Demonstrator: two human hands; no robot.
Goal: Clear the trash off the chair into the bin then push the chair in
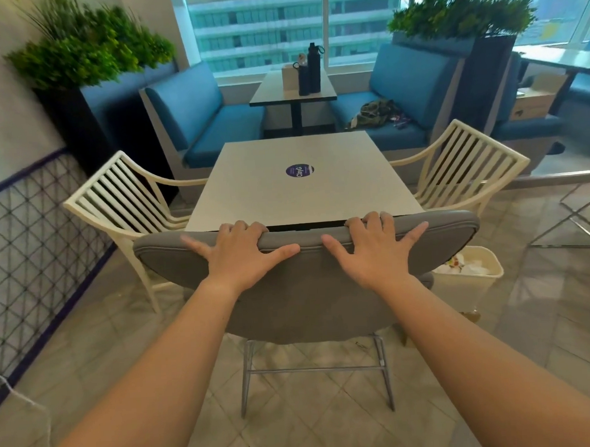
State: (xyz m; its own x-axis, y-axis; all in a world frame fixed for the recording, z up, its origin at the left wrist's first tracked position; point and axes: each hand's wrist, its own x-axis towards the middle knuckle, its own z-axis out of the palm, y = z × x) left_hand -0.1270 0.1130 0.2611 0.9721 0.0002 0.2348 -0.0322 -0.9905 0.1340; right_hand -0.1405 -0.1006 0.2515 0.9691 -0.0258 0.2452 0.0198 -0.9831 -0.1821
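Gripping one grey chair (307, 291) backrest, two hands, left hand (239, 257) and right hand (373, 250), curl fingers (242, 226) over it beside one bin (474, 282).

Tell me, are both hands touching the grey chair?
Touching. The head view shows the left hand and right hand gripping the grey chair backrest's top edge, fingers curled over it.

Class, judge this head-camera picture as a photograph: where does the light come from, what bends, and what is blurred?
Head view: daylight enters through the far windows; wide-angle distortion bows the mesh fence at the left edge; the plants look smeared, while both hands on the grey chair stay sharp.
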